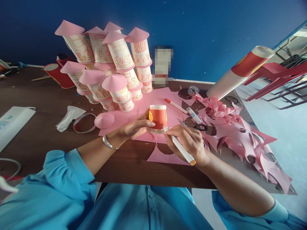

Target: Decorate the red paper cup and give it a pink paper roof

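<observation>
A red paper cup (158, 115) with yellow and white patterning stands upside down over pink paper, drawn flowers along its lower rim. My left hand (136, 127) grips its left side, the thumb across the front. In my right hand (189, 140) is a white marker (180, 149) with an orange end, its tip touching or close to the cup's lower right. Beyond my left hand rise several paper-cup towers (122, 54) with pink cone roofs and drawn flowers. A loose pink cone (104, 120) lies left of my left hand.
Pink paper scraps (230, 131) cover the table's right side, near scissors (200, 127), a glue stick (194, 115) and a red-capped marker (176, 106). A tall cup stack (240, 73) leans at right. A tape roll (84, 123) lies left; a blue wall (203, 32) stands behind.
</observation>
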A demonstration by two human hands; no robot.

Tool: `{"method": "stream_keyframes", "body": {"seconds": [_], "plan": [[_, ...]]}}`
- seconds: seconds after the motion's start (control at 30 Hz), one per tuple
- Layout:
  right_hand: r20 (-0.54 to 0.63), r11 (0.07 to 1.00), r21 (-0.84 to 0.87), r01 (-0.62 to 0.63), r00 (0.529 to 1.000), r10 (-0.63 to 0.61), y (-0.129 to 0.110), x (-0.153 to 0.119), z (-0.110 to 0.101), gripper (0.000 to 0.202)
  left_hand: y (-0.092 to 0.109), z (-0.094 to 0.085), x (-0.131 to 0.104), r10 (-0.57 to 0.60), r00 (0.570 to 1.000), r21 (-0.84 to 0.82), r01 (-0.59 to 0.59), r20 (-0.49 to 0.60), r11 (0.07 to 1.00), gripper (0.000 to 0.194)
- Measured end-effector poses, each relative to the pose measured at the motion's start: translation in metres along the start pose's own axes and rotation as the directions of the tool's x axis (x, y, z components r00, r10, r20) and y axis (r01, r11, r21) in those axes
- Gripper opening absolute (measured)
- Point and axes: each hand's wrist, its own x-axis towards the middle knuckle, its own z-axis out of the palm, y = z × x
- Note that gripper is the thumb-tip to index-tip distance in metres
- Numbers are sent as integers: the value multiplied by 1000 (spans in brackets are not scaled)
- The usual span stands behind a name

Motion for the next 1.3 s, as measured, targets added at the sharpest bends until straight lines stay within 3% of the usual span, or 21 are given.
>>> {"method": "stream_keyframes", "body": {"seconds": [0.1,0.47,0.77,1.0,1.17,1.3], "plan": [[-6,1000,-10,-6,1000,6,0,1,0,19,0,1,0,-25,1000,-18,25,-13,1000,16],[9,999,-16,-52,999,52,1,-1,-1,21,3,2,1,-77,996,-54,74,-53,996,46],[19,998,-23,-52,998,52,0,-1,-1,22,4,2,1,-24,1000,-41,24,0,999,23],[28,998,-19,-57,998,58,-1,-1,-2,21,3,1,2,-70,997,-58,67,-39,996,39],[20,998,-26,-50,999,51,-2,-1,0,18,5,1,1,-21,1000,-22,21,-15,1000,17],[1,999,8,-45,999,45,-4,0,-3,17,4,-3,-1,15,1000,25,-15,11,1000,10]]}}
